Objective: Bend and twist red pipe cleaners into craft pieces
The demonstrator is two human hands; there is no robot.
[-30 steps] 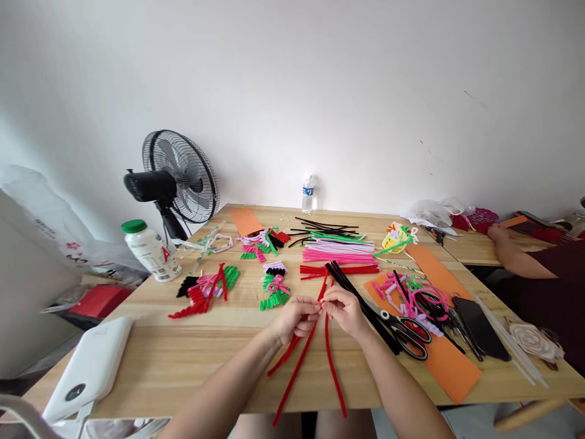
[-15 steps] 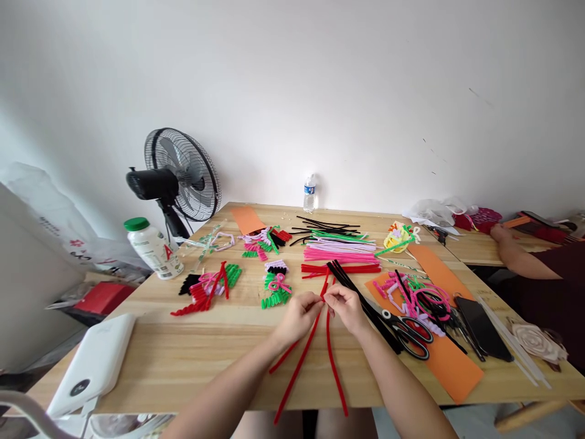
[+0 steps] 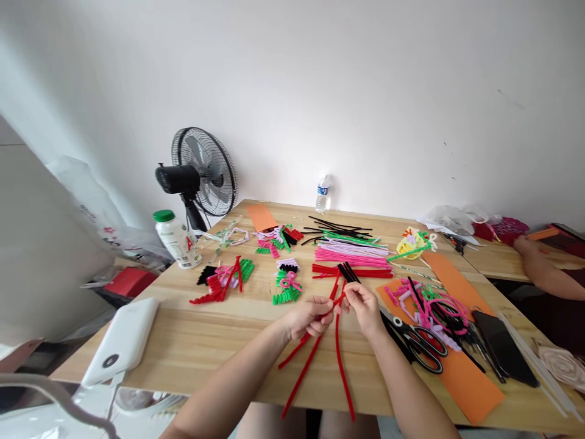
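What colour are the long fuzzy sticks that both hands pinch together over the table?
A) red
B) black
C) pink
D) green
A: the left hand and the right hand pinch red fuzzy sticks whose long ends trail toward the near edge of the wooden table; the pink sticks lie untouched in a pile farther back.

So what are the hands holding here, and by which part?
Both the left hand and the right hand pinch the red pipe cleaners at their upper part, where the stems cross; the long lower ends trail toward the table edge.
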